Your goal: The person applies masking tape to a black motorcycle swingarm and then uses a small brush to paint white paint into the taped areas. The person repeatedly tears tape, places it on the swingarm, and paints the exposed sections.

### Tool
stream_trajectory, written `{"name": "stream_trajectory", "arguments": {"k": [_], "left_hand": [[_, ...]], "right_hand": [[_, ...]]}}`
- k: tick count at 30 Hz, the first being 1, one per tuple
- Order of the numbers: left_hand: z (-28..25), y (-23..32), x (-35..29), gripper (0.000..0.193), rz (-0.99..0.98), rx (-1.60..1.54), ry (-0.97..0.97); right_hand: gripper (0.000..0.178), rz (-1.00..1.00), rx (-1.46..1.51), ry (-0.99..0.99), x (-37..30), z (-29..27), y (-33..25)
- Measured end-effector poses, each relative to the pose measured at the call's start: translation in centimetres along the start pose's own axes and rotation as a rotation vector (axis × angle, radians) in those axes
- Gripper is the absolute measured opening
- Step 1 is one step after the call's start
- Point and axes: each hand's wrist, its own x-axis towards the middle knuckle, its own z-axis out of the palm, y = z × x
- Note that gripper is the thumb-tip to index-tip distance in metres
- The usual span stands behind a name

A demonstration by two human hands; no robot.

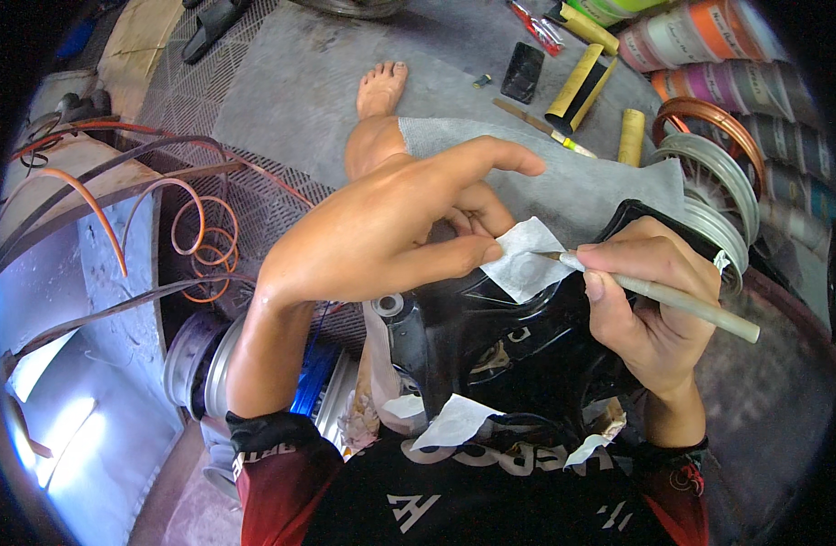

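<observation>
The grey, mat-covered floor (290, 82) spreads beneath everything, with silver spoked wheel rims (709, 182) near the right side. Over the lap lies a large glossy black moulded panel (436, 341), scooped and curved.

Above it is the left hand (372, 232), its index finger stretched out and its thumb tip meeting a paper corner; I cannot tell whether the curled fingers pinch the paper from behind. The right hand (659, 268) is closed in a pen grip around a slim, pale, pen-shaped tool (695, 308) with a grey pointed tip.

The white square of thin paper (524, 278) sits between the two hands, over the panel's far part, with a faint round mark near its middle. The tool's tip touches it, or nearly so, near the upper right edge.

The work looks partway along: the square's outline seems whole, and no part looks lifted away, so the tip's work on it appears unfinished. Smaller white paper scraps (456, 422) lie nearer the body; whether used or waiting is unclear.
</observation>
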Motion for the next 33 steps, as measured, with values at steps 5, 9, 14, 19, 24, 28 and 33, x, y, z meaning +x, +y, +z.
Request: {"name": "stream_trajectory", "arguments": {"k": [5, 9, 14, 19, 24, 28, 33], "left_hand": [[0.04, -0.03, -0.09, 0.063, 0.004, 0.007, 0.005], [0.03, -0.10, -0.02, 0.063, 0.011, 0.007, 0.004], [0.03, 0.01, -0.15, 0.063, 0.004, 0.028, 0.008], [-0.02, 0.01, -0.10, 0.063, -0.005, 0.033, 0.004], [0.05, 0.00, -0.14, 0.064, -0.009, 0.013, 0.009], [0.04, -0.04, -0.08, 0.064, -0.002, 0.015, 0.008], [0.04, -0.14, -0.09, 0.064, 0.008, -0.005, 0.008]], "right_hand": [[0.015, 0.009, 0.033, -0.001, -0.01, 0.00, -0.07], [0.015, 0.000, 0.033, 0.011, -0.01, 0.08, 0.02], [0.014, 0.002, 0.037, -0.002, 0.01, 0.11, -0.02], [0.015, -0.002, 0.029, -0.010, 0.03, 0.06, -0.06], [0.014, -0.001, 0.027, -0.024, 0.12, -0.09, -0.08], [0.015, 0.002, 0.037, -0.017, 0.04, -0.04, -0.02], [0.015, -0.003, 0.037, -0.020, 0.09, -0.06, 0.02]]}}
